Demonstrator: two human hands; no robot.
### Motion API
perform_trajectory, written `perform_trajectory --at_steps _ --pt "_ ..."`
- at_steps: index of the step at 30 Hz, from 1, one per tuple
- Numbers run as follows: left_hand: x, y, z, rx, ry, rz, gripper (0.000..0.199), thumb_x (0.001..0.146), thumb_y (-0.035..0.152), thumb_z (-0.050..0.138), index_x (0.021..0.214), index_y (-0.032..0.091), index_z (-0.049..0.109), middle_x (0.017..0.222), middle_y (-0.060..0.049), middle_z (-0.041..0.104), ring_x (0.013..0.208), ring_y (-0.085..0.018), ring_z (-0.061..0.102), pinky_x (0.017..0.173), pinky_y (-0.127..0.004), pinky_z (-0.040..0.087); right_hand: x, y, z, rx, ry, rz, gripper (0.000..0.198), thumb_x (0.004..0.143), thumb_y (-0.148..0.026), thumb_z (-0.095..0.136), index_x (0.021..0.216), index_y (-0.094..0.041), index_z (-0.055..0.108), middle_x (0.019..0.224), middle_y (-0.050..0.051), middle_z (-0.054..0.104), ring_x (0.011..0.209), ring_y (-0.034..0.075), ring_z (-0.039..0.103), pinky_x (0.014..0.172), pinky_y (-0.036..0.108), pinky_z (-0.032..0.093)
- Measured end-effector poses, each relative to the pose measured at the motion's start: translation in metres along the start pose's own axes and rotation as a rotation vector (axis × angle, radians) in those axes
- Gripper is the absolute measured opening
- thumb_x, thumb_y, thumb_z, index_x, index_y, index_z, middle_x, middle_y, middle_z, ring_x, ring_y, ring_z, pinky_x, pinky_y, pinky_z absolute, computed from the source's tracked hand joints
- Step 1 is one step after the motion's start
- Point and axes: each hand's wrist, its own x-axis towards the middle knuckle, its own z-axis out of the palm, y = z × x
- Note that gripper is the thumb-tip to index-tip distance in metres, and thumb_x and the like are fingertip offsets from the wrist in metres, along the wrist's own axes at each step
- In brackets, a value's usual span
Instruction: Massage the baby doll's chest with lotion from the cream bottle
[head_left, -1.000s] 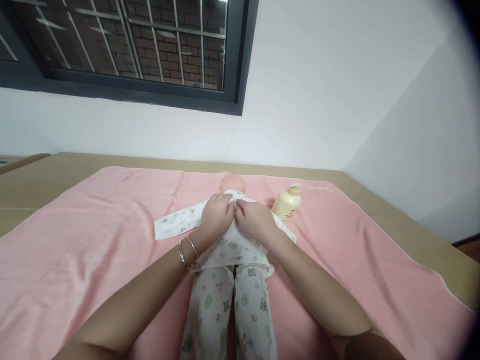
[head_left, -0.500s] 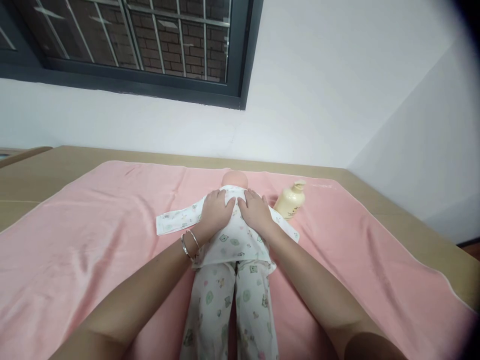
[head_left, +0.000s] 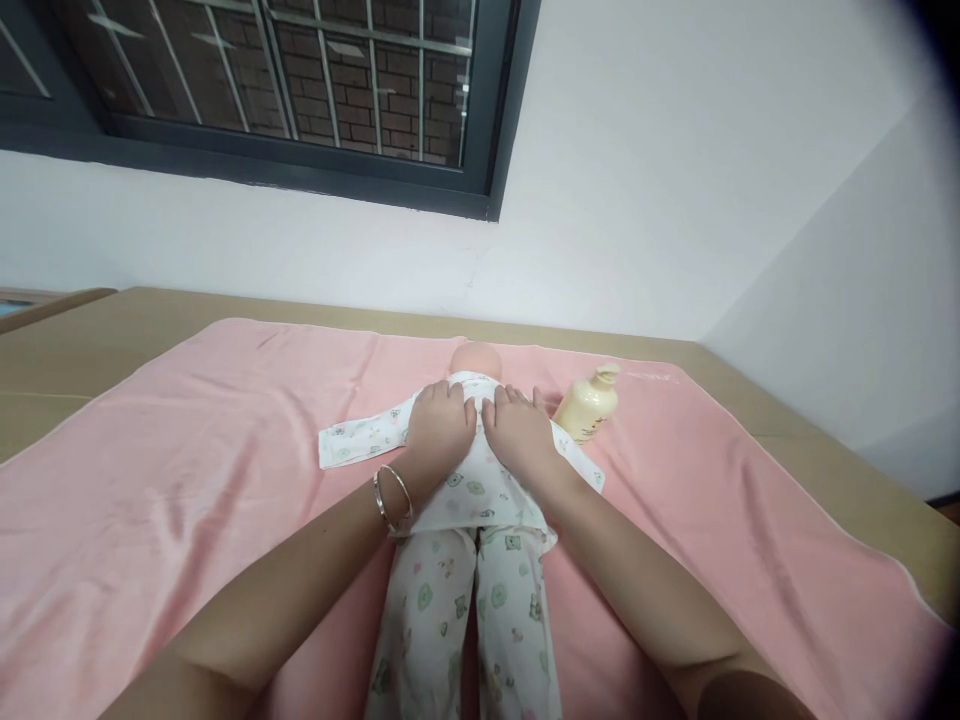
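Note:
A baby doll (head_left: 475, 360) lies on a pink blanket, its head toward the wall. It wears a white printed top (head_left: 480, 495) and matching trousers (head_left: 431, 600); one sleeve stretches out to the left. My left hand (head_left: 441, 425), with silver bangles at the wrist, rests flat on the left side of the doll's upper body. On the right side of it lies my right hand (head_left: 521, 430), its fingers pointing toward the head. Both hands are open, thumbs near each other at the middle. The doll's own hands are not visible.
A cream pump bottle (head_left: 589, 405) leans on the blanket just right of my right hand. The pink blanket (head_left: 225, 450) has soft creases and covers much of the wooden surface (head_left: 52, 370). Behind stand a white wall (head_left: 600, 200) and a dark-framed window (head_left: 495, 120).
My hands stay on the doll's upper body; their fingers have shifted slightly, the thumbs lying straighter. The whole view has moved a little, so everything appears slightly farther right.

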Motion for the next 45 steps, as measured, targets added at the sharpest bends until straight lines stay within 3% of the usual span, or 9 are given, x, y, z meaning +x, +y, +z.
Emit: perform_trajectory --at_steps 4,11,17,20,22,29,38,41,45 --pt "0.003 -0.002 -0.001 -0.047 -0.031 -0.033 0.029 0.094 0.028 0.041 0.105 0.013 0.062 0.101 -0.014 0.065 0.099 -0.028 0.059 0.089 -0.039 0.045 -0.001 -0.001 -0.003 -0.02 -0.028 -0.007 0.056 0.101 -0.037 0.022 0.138 -0.002 0.044 0.139 0.026 0.051 0.131 0.031 0.045 0.114 0.048 0.011" --pt "0.006 -0.008 -0.005 -0.11 -0.136 0.011 0.045 0.097 0.042 0.037 0.126 0.012 0.054 0.116 -0.016 0.063 0.112 -0.028 0.057 0.099 -0.042 0.041 0.009 0.009 -0.002 0.137 -0.171 0.033 0.061 0.101 -0.043 0.015 0.15 -0.009 0.028 0.157 0.016 0.028 0.145 0.029 0.023 0.114 0.051 0.013" --pt "-0.007 0.011 -0.04 -0.073 -0.229 0.224 0.022 0.088 0.016 0.044 0.1 0.015 0.062 0.103 -0.012 0.066 0.099 -0.026 0.06 0.09 -0.038 0.045 -0.023 -0.011 -0.04 0.043 -0.16 -0.102 0.045 0.097 -0.027 0.029 0.133 -0.012 0.05 0.14 0.019 0.053 0.125 0.031 0.052 0.113 0.056 0.008" --pt "-0.007 0.014 -0.048 -0.155 -0.235 0.208 0.02 0.084 0.011 0.043 0.087 0.018 0.062 0.093 -0.008 0.068 0.089 -0.023 0.062 0.084 -0.035 0.046 -0.027 -0.011 -0.052 0.106 -0.18 -0.131 0.036 0.096 -0.023 0.029 0.115 -0.017 0.06 0.115 0.013 0.069 0.103 0.025 0.064 0.112 0.054 0.014" --pt "-0.003 0.01 -0.041 -0.176 -0.183 0.167 0.022 0.086 0.013 0.042 0.095 0.017 0.062 0.099 -0.009 0.068 0.096 -0.023 0.061 0.088 -0.036 0.045 -0.02 -0.006 -0.048 0.151 -0.163 -0.098 0.036 0.098 -0.028 0.027 0.108 -0.019 0.061 0.108 0.011 0.071 0.101 0.025 0.064 0.11 0.054 0.019" --pt "0.013 -0.017 0.005 -0.231 -0.16 -0.086 0.047 0.091 0.044 0.045 0.122 0.011 0.054 0.122 -0.016 0.062 0.116 -0.029 0.055 0.1 -0.042 0.04 0.01 0.014 -0.005 0.213 -0.125 0.053 0.055 0.1 -0.047 0.022 0.14 -0.016 0.044 0.15 0.017 0.041 0.141 0.029 0.033 0.112 0.059 0.014" --pt "0.003 -0.008 -0.009 -0.1 -0.214 0.002 0.045 0.097 0.034 0.033 0.127 0.006 0.051 0.13 -0.022 0.057 0.126 -0.029 0.05 0.103 -0.041 0.037 0.006 0.009 -0.005 0.155 -0.171 0.053 0.06 0.1 -0.044 0.015 0.148 -0.011 0.032 0.158 0.016 0.027 0.147 0.031 0.019 0.114 0.06 0.006" --pt "-0.001 -0.005 -0.024 -0.072 -0.265 0.066 0.038 0.093 0.026 0.039 0.123 0.008 0.054 0.126 -0.021 0.06 0.12 -0.03 0.055 0.097 -0.041 0.042 -0.005 0.002 -0.019 0.112 -0.19 -0.016 0.057 0.1 -0.04 0.02 0.146 -0.009 0.035 0.155 0.018 0.033 0.144 0.032 0.027 0.114 0.057 0.007" --pt "0.007 -0.009 -0.039 -0.153 -0.33 0.057 0.027 0.091 0.023 0.037 0.098 0.017 0.063 0.1 -0.012 0.071 0.091 -0.025 0.067 0.078 -0.035 0.048 -0.019 -0.004 -0.042 0.08 -0.191 -0.139 0.041 0.098 -0.03 0.027 0.121 -0.014 0.057 0.129 0.016 0.062 0.122 0.028 0.054 0.114 0.054 0.01"
